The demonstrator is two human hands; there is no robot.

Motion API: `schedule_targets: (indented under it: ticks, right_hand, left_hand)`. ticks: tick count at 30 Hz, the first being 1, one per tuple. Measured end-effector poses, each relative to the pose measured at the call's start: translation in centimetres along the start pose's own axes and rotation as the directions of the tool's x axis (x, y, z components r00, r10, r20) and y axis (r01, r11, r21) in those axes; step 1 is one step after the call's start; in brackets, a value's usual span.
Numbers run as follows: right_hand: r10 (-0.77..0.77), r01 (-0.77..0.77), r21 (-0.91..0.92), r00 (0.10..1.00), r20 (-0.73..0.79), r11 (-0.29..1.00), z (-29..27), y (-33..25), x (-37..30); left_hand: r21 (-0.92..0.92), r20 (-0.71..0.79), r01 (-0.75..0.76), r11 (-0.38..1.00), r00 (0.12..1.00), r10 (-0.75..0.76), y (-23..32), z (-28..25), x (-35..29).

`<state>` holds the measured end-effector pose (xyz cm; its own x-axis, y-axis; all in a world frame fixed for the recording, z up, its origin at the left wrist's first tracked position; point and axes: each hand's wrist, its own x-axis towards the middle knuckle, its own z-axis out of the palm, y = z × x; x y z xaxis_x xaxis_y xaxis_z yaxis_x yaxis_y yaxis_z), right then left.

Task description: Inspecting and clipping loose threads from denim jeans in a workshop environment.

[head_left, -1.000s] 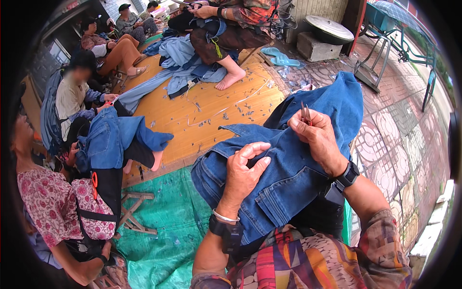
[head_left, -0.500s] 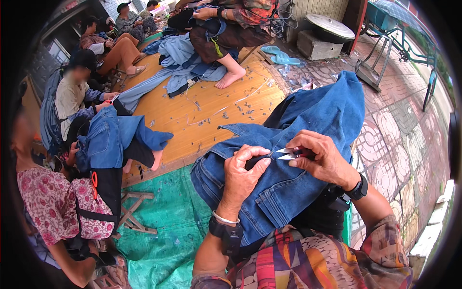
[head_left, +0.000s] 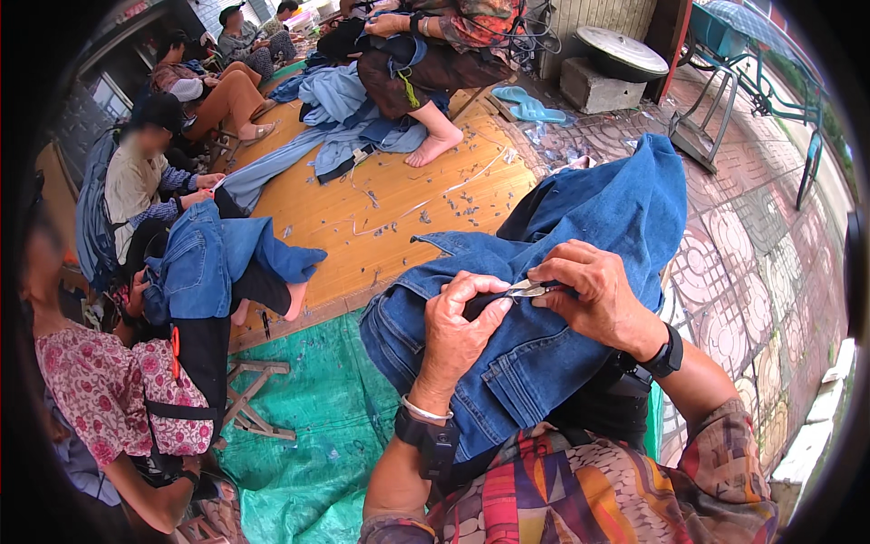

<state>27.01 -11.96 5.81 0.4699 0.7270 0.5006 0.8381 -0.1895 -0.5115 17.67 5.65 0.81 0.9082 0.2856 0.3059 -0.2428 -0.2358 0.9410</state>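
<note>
A blue denim garment (head_left: pixel 607 204) with pockets and seams lies across my lap. My left hand (head_left: pixel 456 325) pinches a folded bit of it between thumb and fingers. Close by on the right, my right hand (head_left: pixel 598 292) is closed around small thread snips (head_left: pixel 524 291). Their pale pointed blades reach the pinched denim right by my left thumb and fingertips, nearly together. Most of the snips' handle is hidden in my right fingers, and whether a thread sits between the blades is too small to tell.
A wooden board (head_left: pixel 381 240) strewn with scraps lies ahead, beside a green sheet (head_left: pixel 317 426). At left, people sit working on denim (head_left: pixel 195 258), near a wooden folding stool (head_left: pixel 254 399). Blue slippers (head_left: pixel 528 104), a lidded pan (head_left: pixel 621 53) and a tricycle (head_left: pixel 770 100) stand farther off.
My right hand has shifted slightly left, bringing the snips up to the pinched denim, and the blades have come closer together. My left hand has barely moved.
</note>
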Motion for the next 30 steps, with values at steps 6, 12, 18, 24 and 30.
schedule_targets:
  ticks: [6,12,18,24,30]
  right_hand:
    - [-0.002,0.002,0.032,1.0,-0.009,0.999,0.4,0.4,-0.1]
    - [0.474,-0.228,0.802,0.877,-0.077,0.553,-1.3,1.5,-1.6]
    - [0.675,-0.151,0.848,0.682,-0.283,0.508,-5.8,2.7,-5.7]
    - [0.744,-0.401,0.748,0.643,-0.181,0.529,-5.6,2.4,-11.5]
    - [0.695,-0.446,0.724,0.717,-0.064,0.527,-4.9,0.9,-12.4]
  left_hand:
    - [-0.012,-0.008,-0.001,1.0,1.0,0.001,0.0,0.0,-0.1]
    - [0.014,0.029,-0.03,0.999,0.999,0.03,-0.2,0.1,0.1]
    - [0.007,-0.049,0.025,1.0,0.998,-0.024,0.1,0.0,0.1]
    - [-0.008,-0.128,0.026,1.0,0.991,-0.027,-0.3,0.6,0.1]
    - [-0.184,-0.243,-0.002,0.983,0.969,-0.043,0.5,0.0,-0.7]
